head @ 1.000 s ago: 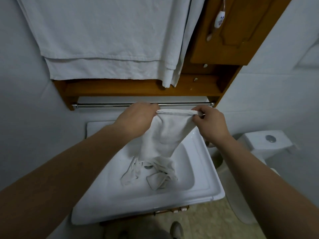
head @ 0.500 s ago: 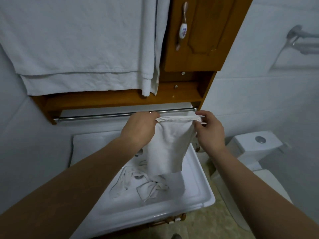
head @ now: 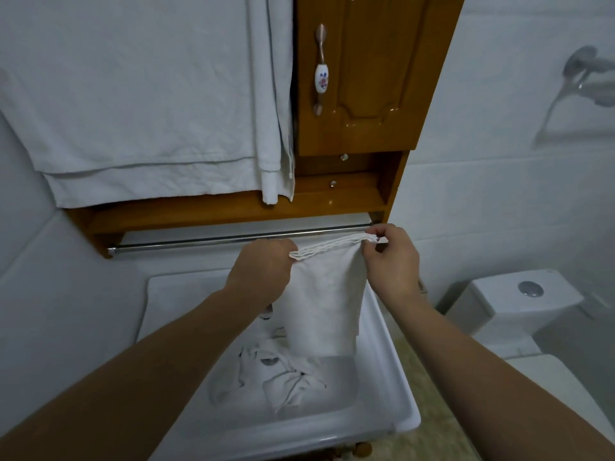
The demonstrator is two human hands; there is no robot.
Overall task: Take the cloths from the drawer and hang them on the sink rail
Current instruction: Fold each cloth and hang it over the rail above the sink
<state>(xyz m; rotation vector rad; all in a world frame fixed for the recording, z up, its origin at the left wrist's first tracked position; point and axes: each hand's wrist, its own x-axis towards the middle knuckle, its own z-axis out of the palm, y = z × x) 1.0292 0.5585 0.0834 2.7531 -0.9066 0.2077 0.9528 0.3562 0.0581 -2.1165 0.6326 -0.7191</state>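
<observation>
While the folded white cloth [head: 327, 301] hangs over the white ceramic sink [head: 392, 387] just below the steel rail [head: 199, 241], the left hand [head: 263, 274] and right hand [head: 391, 261] each pinch its top edge, apparently not yet draped.

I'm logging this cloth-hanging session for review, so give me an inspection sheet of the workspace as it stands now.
Surface: white rectangular sink basin, glossy.
Job's things: folded white cloth held up by its top edge just in front of the steel rail, not yet draped over it; crumpled white cloths lie in the basin.
Clutter: nothing seen.
Hands: left hand grips the cloth's left corner; right hand pinches the right corner.
Cables: nothing seen.
Surroundings: large white towels hanging above the rail, wooden cabinet door with a ceramic handle, white toilet cistern at right, tiled walls.
</observation>
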